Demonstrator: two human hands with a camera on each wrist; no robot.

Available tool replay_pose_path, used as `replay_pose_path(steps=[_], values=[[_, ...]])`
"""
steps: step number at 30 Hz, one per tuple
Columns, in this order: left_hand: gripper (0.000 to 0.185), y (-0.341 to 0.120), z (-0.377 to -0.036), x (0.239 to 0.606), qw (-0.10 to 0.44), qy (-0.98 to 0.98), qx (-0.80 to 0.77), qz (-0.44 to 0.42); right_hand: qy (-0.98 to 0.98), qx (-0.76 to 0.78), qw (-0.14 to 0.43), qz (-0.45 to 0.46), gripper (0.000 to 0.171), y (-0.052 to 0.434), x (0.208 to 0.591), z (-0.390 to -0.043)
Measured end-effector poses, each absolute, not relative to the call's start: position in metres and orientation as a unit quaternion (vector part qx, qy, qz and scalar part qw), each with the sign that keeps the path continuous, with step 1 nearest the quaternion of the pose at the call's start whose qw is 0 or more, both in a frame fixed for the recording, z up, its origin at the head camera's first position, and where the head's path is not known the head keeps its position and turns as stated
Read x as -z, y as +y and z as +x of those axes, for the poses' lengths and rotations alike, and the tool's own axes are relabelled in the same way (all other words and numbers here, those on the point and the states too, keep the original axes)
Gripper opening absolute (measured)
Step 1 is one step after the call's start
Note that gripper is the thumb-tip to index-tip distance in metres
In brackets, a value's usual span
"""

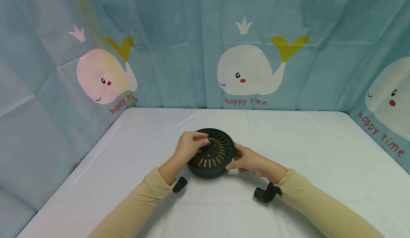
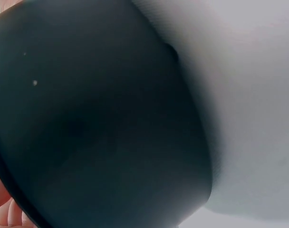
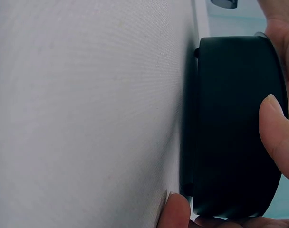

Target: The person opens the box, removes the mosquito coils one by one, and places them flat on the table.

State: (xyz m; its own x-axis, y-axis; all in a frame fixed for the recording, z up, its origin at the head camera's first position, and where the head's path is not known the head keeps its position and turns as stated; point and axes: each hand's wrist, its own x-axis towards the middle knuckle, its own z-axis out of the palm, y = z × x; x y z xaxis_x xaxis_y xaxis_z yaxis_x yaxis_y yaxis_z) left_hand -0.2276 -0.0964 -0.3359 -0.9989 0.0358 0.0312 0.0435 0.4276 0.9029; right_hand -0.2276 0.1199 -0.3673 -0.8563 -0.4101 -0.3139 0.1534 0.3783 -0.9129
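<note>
A round black box (image 1: pixel 208 173) stands on the white cloth, topped by a slotted lid (image 1: pixel 224 143) with tan material showing through the slots. My left hand (image 1: pixel 188 146) reaches over the lid from the left and pinches at its small central knob, mostly hidden by the fingers. On the other side, my right hand (image 1: pixel 251 160) grips the box wall, thumb in front and fingers behind. The dark box wall (image 2: pixel 101 104) fills much of the left wrist view. In the right wrist view, the right thumb (image 3: pixel 277 137) presses on the box side (image 3: pixel 232 128).
A white cloth (image 1: pixel 304 142) covers the table. Blue curtains (image 1: pixel 179 70) printed with whales enclose it at the back and sides. Black wrist devices (image 1: pixel 264 194) stick out below both forearms, close to the cloth.
</note>
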Motion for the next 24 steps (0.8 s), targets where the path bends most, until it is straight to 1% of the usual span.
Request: replay_pose_path(steps=[9, 13, 24], values=[[0.024, -0.095, -0.225, 0.334, 0.012, -0.843, 0.537, -0.023, 0.789, 0.552, 0.255, -0.082, 0.100, 0.120, 0.367, -0.228], [0.026, -0.097, -0.224, 0.332, 0.024, -0.843, 0.537, -0.025, 0.788, 0.552, 0.259, -0.086, 0.101, 0.120, 0.365, -0.227], [0.027, -0.110, -0.225, 0.317, 0.049, -0.828, 0.558, -0.024, 0.793, 0.547, 0.254, -0.084, 0.102, 0.121, 0.367, -0.227]])
